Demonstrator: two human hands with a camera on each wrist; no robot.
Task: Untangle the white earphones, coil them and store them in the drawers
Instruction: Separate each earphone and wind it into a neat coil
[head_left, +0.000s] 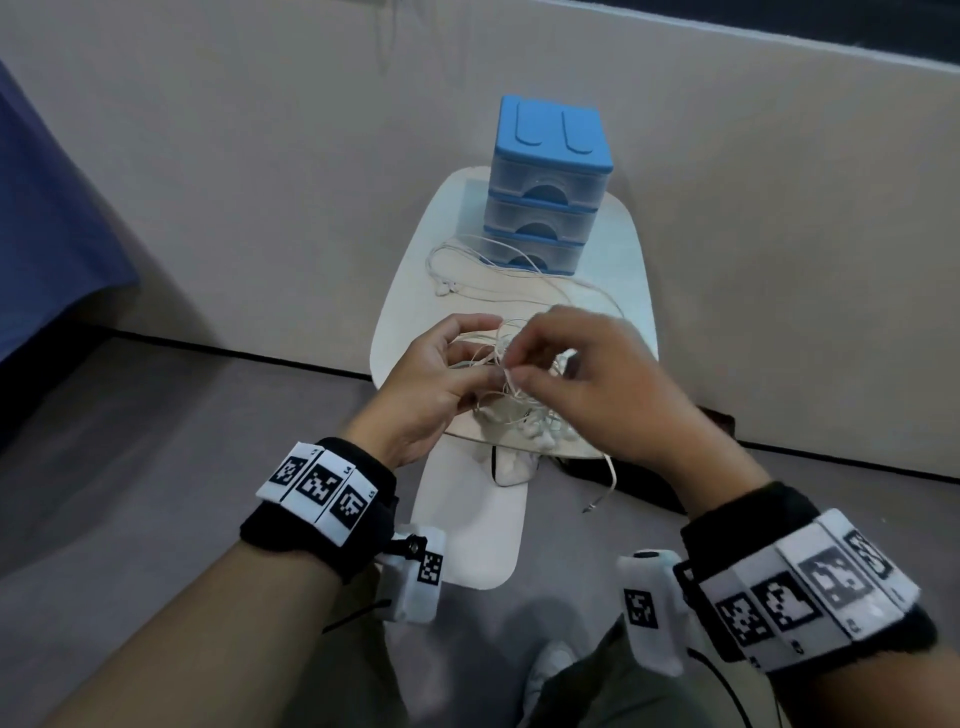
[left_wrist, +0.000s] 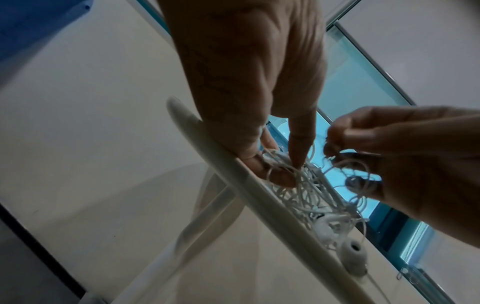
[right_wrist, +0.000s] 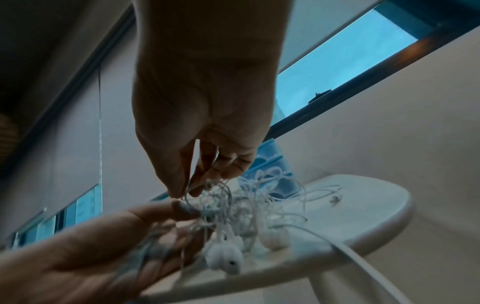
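A tangle of white earphones (head_left: 511, 379) lies on the near part of a small white table (head_left: 410, 291). My left hand (head_left: 441, 374) holds a bunch of its cords between thumb and curled fingers. My right hand (head_left: 582, 374) pinches a strand at the knot with thumb and forefinger. Earbuds (right_wrist: 224, 258) hang from the tangle near the table's front edge (left_wrist: 350, 253). A loose loop of cord (head_left: 467, 260) trails back toward the blue three-drawer unit (head_left: 545, 187), whose drawers are all closed. One cord end with a plug (head_left: 597, 501) dangles off the front edge.
The drawer unit stands at the table's far end against a beige wall (head_left: 260, 156). The table's leg and base (head_left: 467, 519) sit on a grey floor. A blue cloth (head_left: 47, 234) is at the left. A dark object (head_left: 649, 483) lies under the table at the right.
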